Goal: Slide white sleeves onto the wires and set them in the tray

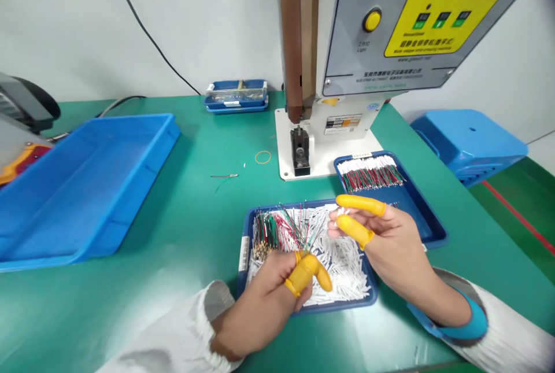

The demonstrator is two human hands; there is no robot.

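My left hand [288, 280], with yellow finger cots on its thumb and forefinger, is closed around a few thin wires [307, 234] that fan upward from its fingertips. Yellow cots also cover the thumb and forefinger of my right hand [377, 234], which pinches small white sleeves [341, 211]. Both hands are over a blue tray [243, 257] filled with loose white sleeves [347, 272]. A bundle of red, green and black wires [271, 231] lies in its left part. Behind my right hand, another blue tray [422, 211] holds a row of wires with white ends [370, 173].
A crimping machine [347, 124] stands at the back. To the left is a large blue bin [99, 188]. Small stacked trays [236, 95] sit by the wall. A loose wire piece [224, 176] and a rubber band [262, 157] lie on the green table [191, 217]. A blue stool [472, 136] stands right.
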